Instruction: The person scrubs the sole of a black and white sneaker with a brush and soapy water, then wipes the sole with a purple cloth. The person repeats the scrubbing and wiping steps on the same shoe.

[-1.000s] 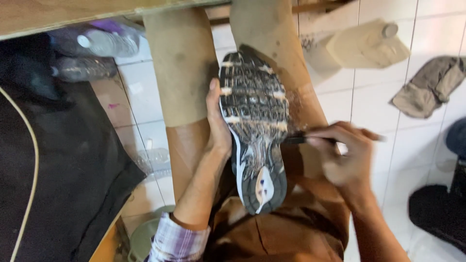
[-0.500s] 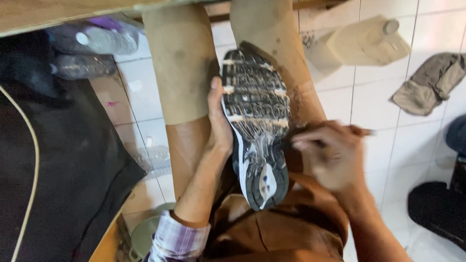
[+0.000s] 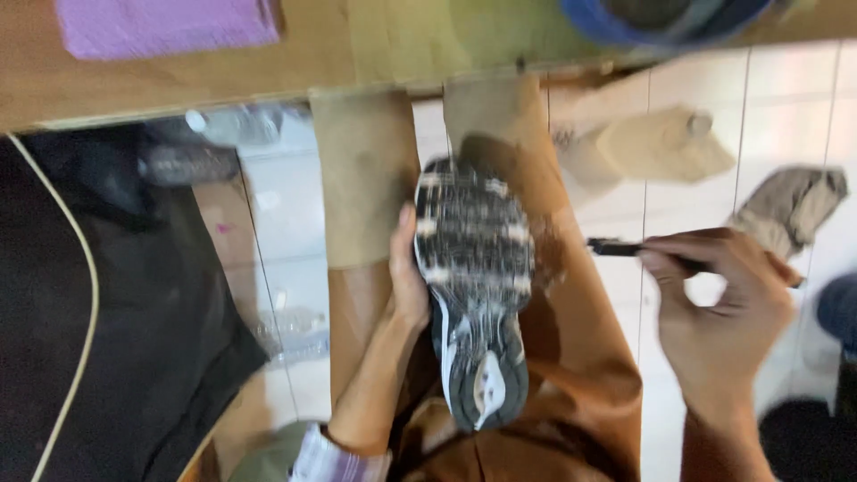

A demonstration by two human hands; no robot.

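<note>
Black-and-white rubber-soled sports shoe [image 3: 473, 295] lies sole-up on the lap, between the knees. Left hand [image 3: 406, 277] clasps its edge. Right hand [image 3: 723, 303] pinches a thin dark brush [image 3: 625, 250], clear of the sole. Advise steady support, short strokes.

You have one view only, from the camera on your head, looking steeply down past the edge of the desk [image 3: 178, 85] onto your lap and the white tiled floor [image 3: 286, 214]. It sits close: the upturned shoe [image 3: 471, 286] fills the middle of the frame, your left hand [image 3: 406, 277] and right hand [image 3: 723, 308] flank it, and the picture is somewhat blurred.
</note>
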